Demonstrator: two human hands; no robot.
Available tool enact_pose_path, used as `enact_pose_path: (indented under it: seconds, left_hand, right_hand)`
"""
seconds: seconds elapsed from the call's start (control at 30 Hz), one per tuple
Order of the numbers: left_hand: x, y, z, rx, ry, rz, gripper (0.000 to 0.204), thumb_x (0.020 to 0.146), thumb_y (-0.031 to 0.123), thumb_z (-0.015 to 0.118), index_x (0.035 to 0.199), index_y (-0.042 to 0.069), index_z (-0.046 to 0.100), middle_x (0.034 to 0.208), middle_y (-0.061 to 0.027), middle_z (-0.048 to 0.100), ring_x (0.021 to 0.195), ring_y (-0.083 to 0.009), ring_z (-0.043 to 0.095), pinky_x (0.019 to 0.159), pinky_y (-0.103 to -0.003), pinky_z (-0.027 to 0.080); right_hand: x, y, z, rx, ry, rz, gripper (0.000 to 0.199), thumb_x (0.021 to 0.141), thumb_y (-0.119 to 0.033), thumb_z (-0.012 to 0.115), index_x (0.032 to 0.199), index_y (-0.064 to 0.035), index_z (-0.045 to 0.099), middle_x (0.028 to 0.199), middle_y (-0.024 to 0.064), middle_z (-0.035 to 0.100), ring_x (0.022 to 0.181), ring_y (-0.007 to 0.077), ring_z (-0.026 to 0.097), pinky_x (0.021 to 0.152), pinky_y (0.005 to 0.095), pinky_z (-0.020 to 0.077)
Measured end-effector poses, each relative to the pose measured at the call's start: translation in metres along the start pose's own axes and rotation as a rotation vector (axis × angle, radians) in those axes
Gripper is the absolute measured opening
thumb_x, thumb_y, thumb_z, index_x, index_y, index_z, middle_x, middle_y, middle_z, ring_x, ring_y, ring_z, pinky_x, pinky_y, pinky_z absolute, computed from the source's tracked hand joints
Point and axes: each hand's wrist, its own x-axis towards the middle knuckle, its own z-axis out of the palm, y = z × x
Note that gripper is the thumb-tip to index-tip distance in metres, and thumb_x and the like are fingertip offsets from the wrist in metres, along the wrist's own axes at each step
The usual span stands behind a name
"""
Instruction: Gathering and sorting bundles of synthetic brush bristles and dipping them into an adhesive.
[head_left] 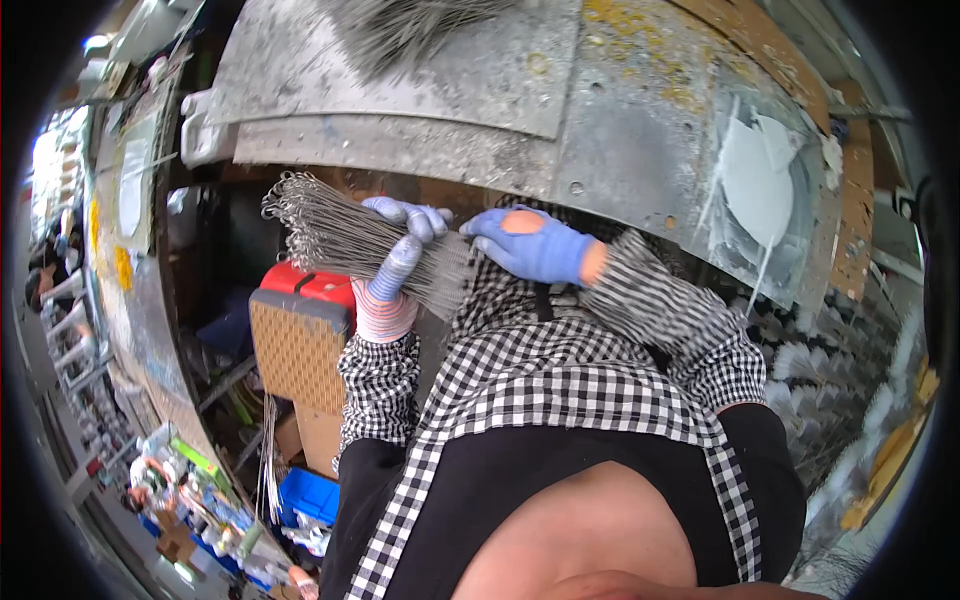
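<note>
Blue bin low on the left, contents not readable. Orange perforated box with a red part on top sits just below the wire bundle's looped end; inside not visible.

Bundle of thin steel wires, loop-ended at the left, runs left to right across the middle, near the edge of the grey metal worktop. Right half of the bundle is motion-blurred.

Left hand, blue-coated glove with striped cuff: fingers curled around the bundle from below, gripping it about mid-length. Wrist bent up, checked sleeve coming from below.

Right hand, same glove type: lies over the top of the bundle just right of the left hand, fingers pointing left, closed onto the wires. Forearm runs off right and down, blurred.

More loose wires piled at the far edge of the worktop. White paper scraps at far right.
</note>
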Motion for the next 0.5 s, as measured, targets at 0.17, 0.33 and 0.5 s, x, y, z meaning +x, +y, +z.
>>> enact_pose_path:
  seconds: [0.17, 0.33, 0.5]
  left_hand:
    - [0.04, -0.016, 0.079, 0.505, -0.249, -0.018, 0.04, 0.086, -0.006, 0.068, 0.122, 0.005, 0.052, 0.107, -0.0076, 0.063, 0.099, -0.0172, 0.063, 0.086, -0.034, 0.054]
    - [0.094, -0.09, 0.141, -0.548, -0.243, -0.741, 0.044, 0.088, 0.004, 0.071, 0.128, 0.003, 0.052, 0.111, -0.0092, 0.064, 0.103, -0.0167, 0.063, 0.091, -0.029, 0.052]
    - [0.117, -0.147, 0.133, 0.184, -0.647, -0.199, 0.047, 0.086, 0.008, 0.069, 0.129, 0.004, 0.05, 0.123, -0.0085, 0.059, 0.113, -0.0186, 0.059, 0.097, -0.033, 0.05]
  right_hand:
    - [-0.06, -0.095, -0.116, 0.091, 0.483, -0.156, 0.074, 0.087, -0.022, 0.07, 0.15, -0.0038, 0.035, 0.142, 0.0217, 0.051, 0.128, 0.0324, 0.053, 0.109, 0.0416, 0.0417]
    - [-0.046, -0.1, -0.143, 0.037, 0.999, -0.514, 0.09, 0.078, -0.005, 0.083, 0.151, -0.0058, 0.031, 0.138, 0.0181, 0.054, 0.113, 0.0289, 0.063, 0.099, 0.0407, 0.0499]
    - [-0.069, -0.032, -0.161, 0.272, 1.005, -0.418, 0.038, 0.082, -0.004, 0.075, 0.115, -0.0043, 0.058, 0.105, 0.0053, 0.069, 0.1, 0.016, 0.066, 0.105, 0.0441, 0.0456]
